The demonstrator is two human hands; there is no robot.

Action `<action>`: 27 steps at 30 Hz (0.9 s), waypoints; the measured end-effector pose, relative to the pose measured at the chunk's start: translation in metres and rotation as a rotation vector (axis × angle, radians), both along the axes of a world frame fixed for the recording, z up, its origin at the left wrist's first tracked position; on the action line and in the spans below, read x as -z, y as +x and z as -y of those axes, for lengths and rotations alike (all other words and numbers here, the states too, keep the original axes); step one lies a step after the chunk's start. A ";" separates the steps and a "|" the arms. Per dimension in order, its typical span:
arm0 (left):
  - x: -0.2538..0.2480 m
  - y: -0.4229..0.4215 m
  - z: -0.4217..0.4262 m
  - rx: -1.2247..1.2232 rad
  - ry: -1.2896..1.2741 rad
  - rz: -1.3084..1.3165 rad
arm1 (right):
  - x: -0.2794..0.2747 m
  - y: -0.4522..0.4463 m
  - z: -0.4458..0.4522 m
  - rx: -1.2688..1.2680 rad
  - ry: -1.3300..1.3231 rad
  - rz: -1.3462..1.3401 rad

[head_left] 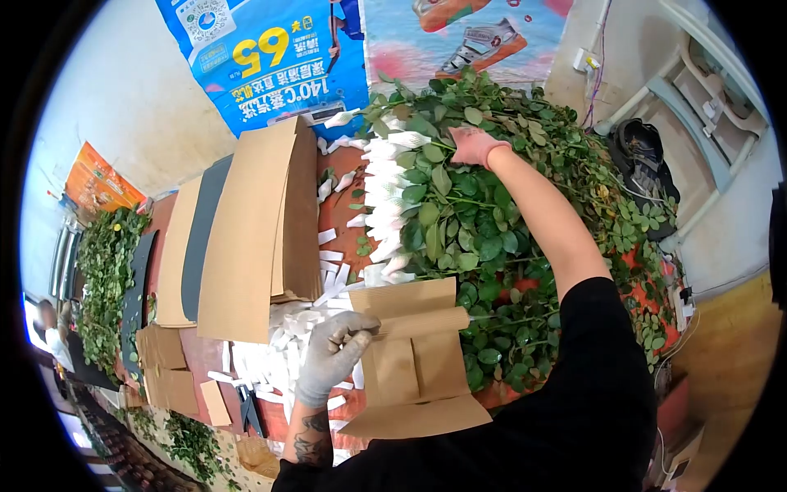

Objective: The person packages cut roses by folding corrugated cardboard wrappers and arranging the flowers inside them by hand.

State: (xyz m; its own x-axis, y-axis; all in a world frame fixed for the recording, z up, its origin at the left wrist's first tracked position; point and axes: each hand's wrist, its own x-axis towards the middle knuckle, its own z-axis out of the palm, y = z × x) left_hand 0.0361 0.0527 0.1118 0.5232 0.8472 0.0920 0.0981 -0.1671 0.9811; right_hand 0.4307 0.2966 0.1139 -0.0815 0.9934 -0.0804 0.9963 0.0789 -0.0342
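My left hand (334,357), in a grey-white glove, is closed in a pinch beside the folded cardboard piece (438,365); whatever lies between its fingertips is too small to make out. Farther away, my right hand (475,148), in a pink glove, closes round a leafy stem at the top of the leaf pile (492,246). White net-wrapped flower heads (385,193) line the left edge of that pile, their stems running right. One wrapped head (340,119) sticks out farther left than the others.
Tall cardboard sheets (246,230) stand left of centre, beside a dark sheet (205,238). White sleeves (283,353) are scattered on the red table (336,213). Black scissors (249,408) lie nearby. A person (57,336) is at far left. A shoe (643,156) sits at right.
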 end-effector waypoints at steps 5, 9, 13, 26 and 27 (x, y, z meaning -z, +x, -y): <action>0.013 -0.017 0.008 -0.074 -0.094 0.009 | -0.016 -0.005 -0.010 -0.088 -0.109 0.005; 0.008 -0.008 0.004 -0.045 -0.200 0.142 | -0.014 -0.013 0.000 0.003 -0.062 -0.012; 0.003 0.005 -0.010 0.024 -0.135 0.129 | -0.009 -0.012 -0.002 -0.004 0.021 0.043; -0.047 0.099 -0.096 0.323 -0.125 0.316 | -0.105 0.071 0.044 0.175 0.499 -0.493; -0.047 0.121 -0.111 0.299 -0.117 0.409 | -0.109 0.070 0.049 0.182 0.507 -0.484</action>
State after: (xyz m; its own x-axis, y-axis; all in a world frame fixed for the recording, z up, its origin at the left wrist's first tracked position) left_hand 0.1567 0.1635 0.1592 0.6852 0.6828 0.2535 -0.3328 -0.0160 0.9429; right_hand 0.5010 0.2475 0.2225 0.1788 0.9000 0.3974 0.8775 0.0369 -0.4782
